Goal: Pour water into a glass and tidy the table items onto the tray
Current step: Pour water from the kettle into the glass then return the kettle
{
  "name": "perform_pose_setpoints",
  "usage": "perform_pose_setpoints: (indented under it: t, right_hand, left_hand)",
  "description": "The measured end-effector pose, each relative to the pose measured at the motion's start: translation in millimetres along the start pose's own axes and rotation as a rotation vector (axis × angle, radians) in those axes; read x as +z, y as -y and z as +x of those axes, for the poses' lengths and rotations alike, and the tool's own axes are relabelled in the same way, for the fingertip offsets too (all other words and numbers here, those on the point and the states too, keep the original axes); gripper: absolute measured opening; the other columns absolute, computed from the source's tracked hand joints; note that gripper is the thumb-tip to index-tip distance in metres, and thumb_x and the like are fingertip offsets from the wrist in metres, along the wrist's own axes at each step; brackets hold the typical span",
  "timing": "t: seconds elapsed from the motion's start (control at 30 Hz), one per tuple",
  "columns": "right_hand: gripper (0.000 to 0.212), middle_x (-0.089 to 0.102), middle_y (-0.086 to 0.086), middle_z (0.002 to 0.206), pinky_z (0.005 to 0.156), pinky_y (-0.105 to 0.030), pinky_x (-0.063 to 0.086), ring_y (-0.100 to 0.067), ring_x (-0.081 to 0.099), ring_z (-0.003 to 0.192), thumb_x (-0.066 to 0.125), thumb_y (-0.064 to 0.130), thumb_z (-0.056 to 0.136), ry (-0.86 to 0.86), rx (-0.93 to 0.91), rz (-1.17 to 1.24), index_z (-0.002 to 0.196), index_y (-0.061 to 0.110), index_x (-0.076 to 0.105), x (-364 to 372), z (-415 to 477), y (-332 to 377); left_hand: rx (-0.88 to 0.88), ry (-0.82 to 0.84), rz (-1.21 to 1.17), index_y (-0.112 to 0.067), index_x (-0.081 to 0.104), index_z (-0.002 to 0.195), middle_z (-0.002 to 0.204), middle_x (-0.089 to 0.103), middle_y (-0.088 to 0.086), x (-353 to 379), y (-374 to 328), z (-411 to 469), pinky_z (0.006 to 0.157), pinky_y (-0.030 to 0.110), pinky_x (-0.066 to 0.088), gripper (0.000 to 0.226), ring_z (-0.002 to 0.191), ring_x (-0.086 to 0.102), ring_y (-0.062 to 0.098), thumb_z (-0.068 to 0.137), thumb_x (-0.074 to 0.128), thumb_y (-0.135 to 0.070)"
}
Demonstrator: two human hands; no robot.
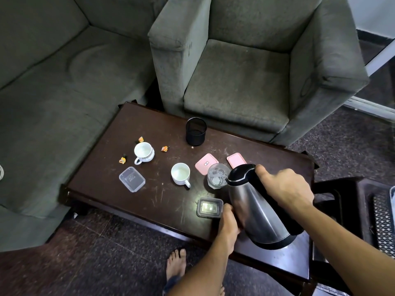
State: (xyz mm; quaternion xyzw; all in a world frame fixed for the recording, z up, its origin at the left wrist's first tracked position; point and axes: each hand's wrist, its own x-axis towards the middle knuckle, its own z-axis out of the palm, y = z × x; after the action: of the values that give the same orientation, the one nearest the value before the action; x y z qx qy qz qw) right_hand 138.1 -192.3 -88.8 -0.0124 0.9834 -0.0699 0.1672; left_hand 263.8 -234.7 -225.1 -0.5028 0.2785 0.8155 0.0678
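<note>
A steel kettle [254,210] with a black lid and handle is tilted toward a clear glass [217,175], its spout over the rim. My right hand [284,186] grips the kettle's handle. My left hand [229,221] presses against the kettle's lower body. Water shows in the glass. On the dark table [162,197] stand two white cups [143,153] [180,174], two clear plastic boxes [132,179] [210,207], two pink lids [206,163] [236,159] and three orange candies [164,148]. No tray is identifiable.
A black mesh pen holder [196,131] stands at the table's far edge. A grey armchair [245,67] and grey sofa [53,92] border the table. A dark side stand [363,210] sits at right. My bare foot [176,263] is on the floor below.
</note>
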Motion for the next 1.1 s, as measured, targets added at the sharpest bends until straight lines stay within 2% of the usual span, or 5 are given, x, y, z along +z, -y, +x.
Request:
perform_pose_setpoints:
  t: [0.23,0.4,0.63,0.87,1.1]
  right_hand:
    - [0.070,0.054,-0.008,0.077,0.069,-0.035,0.043,-0.033,0.053,0.078,0.036,0.083,0.070,0.002,-0.005,-0.002,0.072,0.016,0.056,0.1,1.3,-0.6]
    - [0.068,0.057,-0.008,0.083,0.070,-0.035,0.043,-0.031,0.053,0.079,0.037,0.082,0.070,0.004,0.009,0.003,0.076,0.018,0.057,0.3,1.7,0.3]
    - [0.067,0.054,-0.008,0.080,0.068,-0.035,0.041,-0.031,0.051,0.077,0.036,0.083,0.070,0.006,0.008,0.009,0.062,0.017,0.045,1.0,1.6,0.1]
    - [0.071,0.056,-0.008,0.082,0.070,-0.035,0.043,-0.032,0.056,0.080,0.035,0.084,0.067,-0.005,0.010,-0.007,0.075,0.017,0.056,4.7,2.7,1.0]
    - [0.069,0.056,-0.007,0.080,0.068,-0.035,0.042,-0.031,0.053,0.077,0.036,0.083,0.069,-0.009,0.009,-0.020,0.074,0.017,0.055,3.8,1.9,2.4]
  left_hand:
    - [0.007,-0.002,0.006,-0.017,0.067,0.086,0.085,0.070,0.003,1.8,0.4,0.7,0.071,0.027,0.055,0.041,0.081,0.066,0.014,0.099,0.032,-0.033]
    - [0.000,0.007,0.023,-0.018,0.067,0.083,0.076,0.072,-0.001,0.9,1.0,1.8,0.065,0.024,0.053,0.046,0.074,0.066,0.010,0.101,0.029,-0.036]
    - [-0.014,-0.013,0.040,-0.020,0.067,0.081,0.079,0.069,0.000,1.4,0.8,-0.6,0.066,0.025,0.051,0.044,0.074,0.065,0.013,0.099,0.031,-0.039]
    - [-0.018,-0.005,0.018,-0.020,0.071,0.080,0.071,0.074,-0.004,-1.7,2.0,-0.3,0.071,0.028,0.053,0.048,0.076,0.067,0.012,0.099,0.031,-0.040]
    - [-0.029,0.015,-0.011,-0.019,0.072,0.085,0.072,0.076,-0.005,-0.7,1.3,-1.4,0.070,0.027,0.055,0.050,0.076,0.068,0.011,0.101,0.029,-0.040]
